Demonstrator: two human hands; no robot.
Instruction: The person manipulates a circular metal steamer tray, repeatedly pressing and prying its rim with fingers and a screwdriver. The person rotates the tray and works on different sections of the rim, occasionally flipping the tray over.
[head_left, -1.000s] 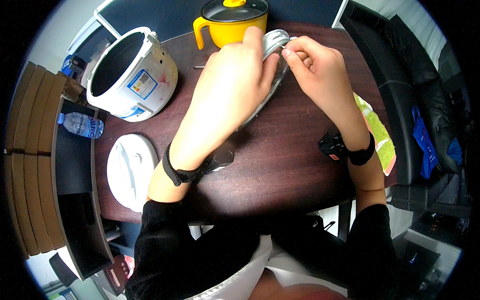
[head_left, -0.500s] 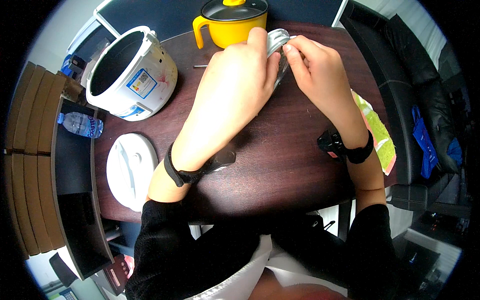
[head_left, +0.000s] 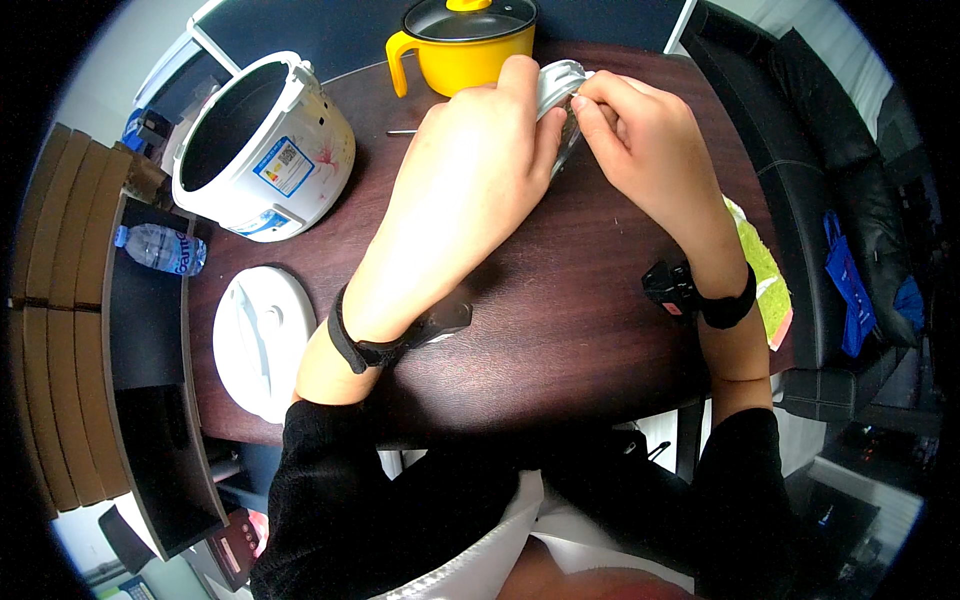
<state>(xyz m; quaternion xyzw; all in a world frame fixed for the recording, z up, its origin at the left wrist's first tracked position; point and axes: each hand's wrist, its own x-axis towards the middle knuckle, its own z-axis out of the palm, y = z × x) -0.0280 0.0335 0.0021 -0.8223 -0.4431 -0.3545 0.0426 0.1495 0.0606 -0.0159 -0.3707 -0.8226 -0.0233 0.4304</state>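
Grey-rimmed part is at the top centre of the frame, raised on edge and leaning, between two hands. Left hand: grasping the part from its left, thumb laid along the near face. Right hand: thumb and forefinger pinched at the right of the rim. Step in hand, as judged: fine fingertip work on that rim, the left steadying. Any further move would call for a firm left hold and a small, controlled pull or press by the right. Just beyond stands a yellow pot, cut off by the upper edge; a thin rod runs behind the left hand, its far end concealed. Upper left, a white cooker body is tilted, its interior too dark to inspect. Left, a white lid lies on the dark table. At right, a green cloth is partly covered by the right forearm. Not determinable: the left fingers behind the part, most of its face, and whether a smaller piece sits within the right pinch.
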